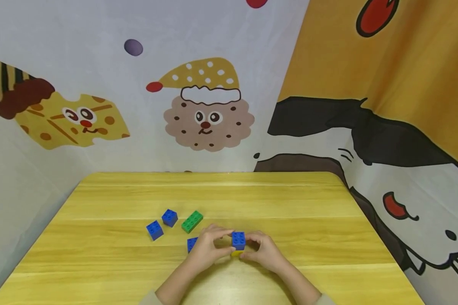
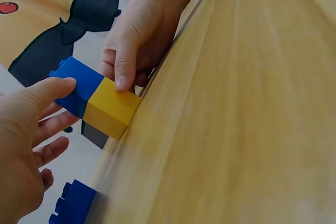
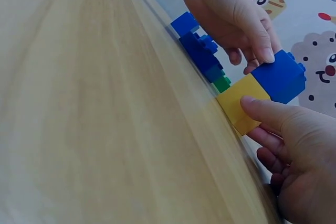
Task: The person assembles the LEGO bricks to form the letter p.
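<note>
A blue building brick (image 1: 238, 240) (image 2: 80, 86) sits on top of a yellow brick (image 1: 236, 253) (image 3: 242, 104), which stands on the table. With thumb and fingers my left hand (image 1: 205, 249) pinches the blue brick from its left side. Lower down on the right, my right hand (image 1: 266, 252) pinches the yellow brick between thumb and fingers. In both wrist views the two bricks meet face to face; whether they are fully pressed together I cannot tell. Another blue brick (image 1: 191, 243) lies just left of my left hand, partly hidden by it.
Two blue bricks (image 1: 154, 230) (image 1: 169, 217) and a longer green brick (image 1: 192, 222) lie on the left half of the wooden table (image 1: 290, 203). A cloth (image 1: 122, 84) printed with cartoon figures hangs behind the table's far edge.
</note>
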Demonstrator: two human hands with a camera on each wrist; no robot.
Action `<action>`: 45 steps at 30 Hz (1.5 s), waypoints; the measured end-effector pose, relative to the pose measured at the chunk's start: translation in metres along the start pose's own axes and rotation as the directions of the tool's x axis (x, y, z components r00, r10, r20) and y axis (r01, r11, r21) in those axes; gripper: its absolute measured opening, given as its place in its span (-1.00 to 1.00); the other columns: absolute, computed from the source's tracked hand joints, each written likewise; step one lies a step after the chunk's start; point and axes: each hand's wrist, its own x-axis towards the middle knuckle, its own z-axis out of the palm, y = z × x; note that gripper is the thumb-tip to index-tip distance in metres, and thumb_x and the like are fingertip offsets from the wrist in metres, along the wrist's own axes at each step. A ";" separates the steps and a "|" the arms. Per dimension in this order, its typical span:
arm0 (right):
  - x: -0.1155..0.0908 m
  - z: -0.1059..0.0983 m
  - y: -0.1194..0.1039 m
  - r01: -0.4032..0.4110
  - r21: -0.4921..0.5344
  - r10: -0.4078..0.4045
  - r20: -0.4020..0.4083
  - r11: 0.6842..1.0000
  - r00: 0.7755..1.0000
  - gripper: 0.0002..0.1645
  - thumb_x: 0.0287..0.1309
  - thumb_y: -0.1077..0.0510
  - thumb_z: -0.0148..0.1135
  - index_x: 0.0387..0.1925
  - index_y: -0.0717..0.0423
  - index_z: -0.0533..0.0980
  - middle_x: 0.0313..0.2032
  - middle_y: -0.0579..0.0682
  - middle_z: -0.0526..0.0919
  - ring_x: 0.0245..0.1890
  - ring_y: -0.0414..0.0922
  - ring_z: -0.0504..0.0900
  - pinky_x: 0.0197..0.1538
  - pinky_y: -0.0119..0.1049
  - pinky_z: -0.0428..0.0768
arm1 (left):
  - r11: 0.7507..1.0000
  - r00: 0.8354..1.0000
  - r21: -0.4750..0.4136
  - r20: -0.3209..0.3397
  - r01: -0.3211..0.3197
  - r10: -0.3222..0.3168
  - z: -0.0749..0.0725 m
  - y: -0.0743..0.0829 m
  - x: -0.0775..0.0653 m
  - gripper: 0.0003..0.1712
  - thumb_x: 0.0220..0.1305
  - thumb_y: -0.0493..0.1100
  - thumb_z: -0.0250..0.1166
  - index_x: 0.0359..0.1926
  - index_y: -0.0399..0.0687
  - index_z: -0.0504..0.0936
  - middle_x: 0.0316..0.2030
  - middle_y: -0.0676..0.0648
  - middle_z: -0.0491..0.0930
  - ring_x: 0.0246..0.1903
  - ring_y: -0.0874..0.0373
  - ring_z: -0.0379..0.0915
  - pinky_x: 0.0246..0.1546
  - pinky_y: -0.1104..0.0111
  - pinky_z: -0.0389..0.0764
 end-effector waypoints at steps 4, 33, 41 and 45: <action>0.000 0.000 -0.001 -0.009 0.019 0.009 -0.001 1.000 1.000 -0.54 -0.15 0.04 0.56 -0.11 -0.05 0.64 -0.12 -0.19 0.60 -0.04 -0.08 0.50 0.08 -0.11 0.43 | 1.000 1.000 0.001 -0.008 -0.003 0.003 -0.001 0.001 -0.001 -0.45 0.06 -0.03 0.47 0.07 -0.15 0.63 -0.06 0.03 0.60 -0.09 0.02 0.44 -0.13 0.14 0.56; -0.004 -0.003 -0.018 -0.051 0.113 0.056 -0.049 0.992 0.997 -0.47 -0.14 0.26 0.52 -0.04 0.24 0.57 -0.14 0.01 0.60 -0.07 0.06 0.51 0.05 -0.15 0.45 | 0.999 0.988 -0.023 -0.153 0.033 -0.036 -0.044 -0.005 -0.033 -0.51 -0.04 -0.23 0.52 0.00 -0.12 0.67 -0.08 0.11 0.64 -0.01 0.20 0.42 0.06 0.17 0.46; -0.006 -0.004 -0.025 -0.035 0.173 0.046 -0.065 0.984 0.997 -0.47 -0.10 0.31 0.49 -0.02 0.27 0.55 -0.18 0.03 0.61 -0.09 0.11 0.52 0.03 -0.17 0.45 | 0.997 0.976 -0.015 -0.202 0.080 -0.081 -0.060 -0.008 -0.046 -0.50 -0.05 -0.20 0.52 0.00 -0.10 0.66 -0.10 0.21 0.63 0.00 0.19 0.43 0.06 0.08 0.46; -0.004 -0.002 -0.014 -0.038 0.194 0.053 -0.073 0.980 0.996 -0.45 -0.10 0.33 0.47 0.02 0.23 0.55 -0.13 0.04 0.62 -0.05 0.12 0.51 0.06 -0.15 0.43 | 0.999 0.968 0.022 -0.246 0.049 -0.042 -0.068 -0.013 -0.052 -0.50 -0.07 -0.26 0.52 -0.01 -0.12 0.66 -0.12 0.09 0.66 -0.05 0.18 0.44 -0.04 0.14 0.52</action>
